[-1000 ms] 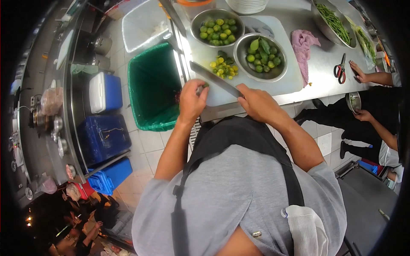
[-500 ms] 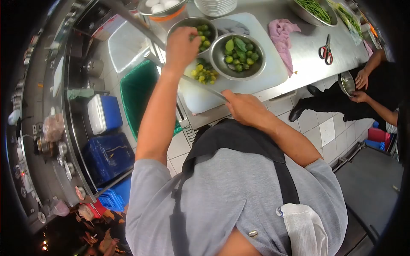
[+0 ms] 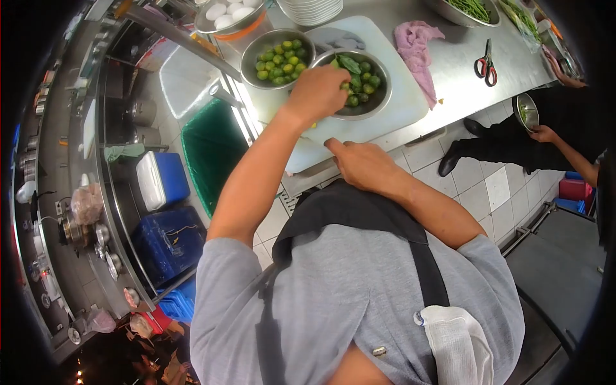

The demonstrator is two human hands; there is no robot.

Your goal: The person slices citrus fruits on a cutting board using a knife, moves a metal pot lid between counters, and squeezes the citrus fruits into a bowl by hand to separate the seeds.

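My left hand (image 3: 321, 94) is over the near side of the right metal bowl (image 3: 383, 102), fingers curled at the small green limes (image 3: 363, 97) and leaves (image 3: 350, 63). Whether a lime is between the fingertips is hidden. Closed near the front edge of the white cutting board (image 3: 404, 115), my right hand (image 3: 366, 163) grips a knife, whose blade barely shows against the board. A second metal bowl (image 3: 249, 51) of yellow-green limes (image 3: 280, 62) stands on the left. My left hand and wrist cover most of the cut pieces on the board.
A pink cloth (image 3: 414, 54) and red-handled scissors (image 3: 487, 67) lie on the steel counter. Behind are stacked white plates (image 3: 311, 9), a bowl of eggs (image 3: 224, 16) and a bowl of green beans (image 3: 471, 14). A green-lined bin (image 3: 208, 151) stands left. Another person holds a bowl (image 3: 526, 112) at right.
My left hand has moved right, from the left lime bowl to the right one with leaves. My right hand has shifted slightly left. The co-worker's one hand has left their bowl.
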